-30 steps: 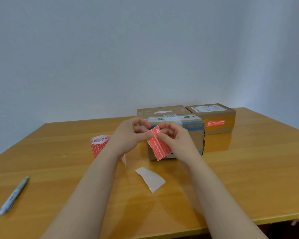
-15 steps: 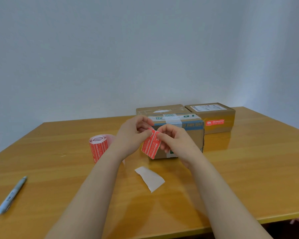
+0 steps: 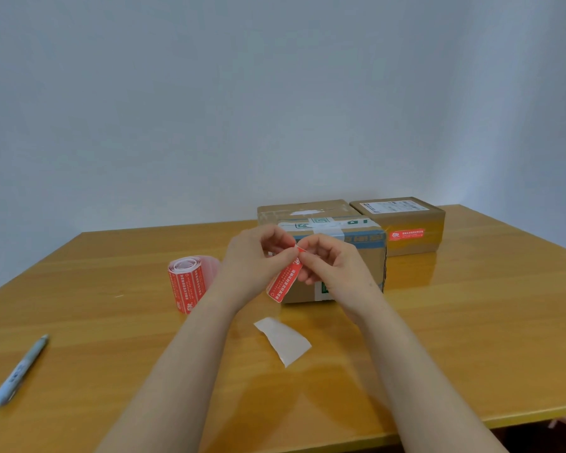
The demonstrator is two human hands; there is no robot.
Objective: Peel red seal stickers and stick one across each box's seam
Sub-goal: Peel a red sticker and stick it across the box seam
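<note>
A red seal sticker (image 3: 283,282) hangs in the air in front of the nearest cardboard box (image 3: 360,243). My left hand (image 3: 255,263) and my right hand (image 3: 330,266) both pinch its top end, fingertips close together. The sticker slants down to the left. A roll of red stickers (image 3: 188,282) stands on the table left of my hands. Behind the near box sits a second box (image 3: 303,207), and to the right a third box (image 3: 406,223) bearing a red sticker (image 3: 407,234) on its front.
A white piece of backing paper (image 3: 285,340) lies on the wooden table (image 3: 471,322) between my forearms. A blue-grey marker pen (image 3: 18,371) lies near the left edge. A plain wall rises behind the table.
The sticker has swung from slanting down-right to slanting down-left. Both hands have stayed in front of the near box, fingertips working at its top end.
</note>
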